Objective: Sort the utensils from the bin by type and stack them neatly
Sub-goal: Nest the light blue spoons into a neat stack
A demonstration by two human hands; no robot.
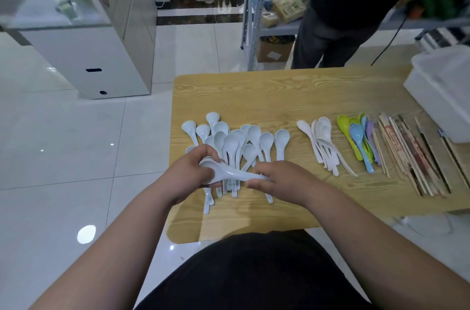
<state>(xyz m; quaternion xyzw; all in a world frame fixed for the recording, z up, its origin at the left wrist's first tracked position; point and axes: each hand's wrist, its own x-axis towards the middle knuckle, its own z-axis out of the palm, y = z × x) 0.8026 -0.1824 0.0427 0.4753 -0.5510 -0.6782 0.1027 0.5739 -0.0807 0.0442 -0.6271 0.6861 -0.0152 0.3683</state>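
Glossy white tiled floor point(63, 157); white cabinet point(101, 55) at 10 o'clock; grey metal shelving point(255, 30) at 12; wood-grain table point(254, 91) centre.

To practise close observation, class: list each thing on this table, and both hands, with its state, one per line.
Held spoon: off the table, crosswise between both hands.
Left hand: grips the held spoon's bowl end.
Right hand: pinches the held spoon's handle end.
Pale blue spoons: loose overlapping pile, not stacked.
White spoons: grouped, partly nested.
Coloured spoons: grouped, overlapping.
Chopsticks: laid side by side.
Bin: at the table's right side, contents hidden.
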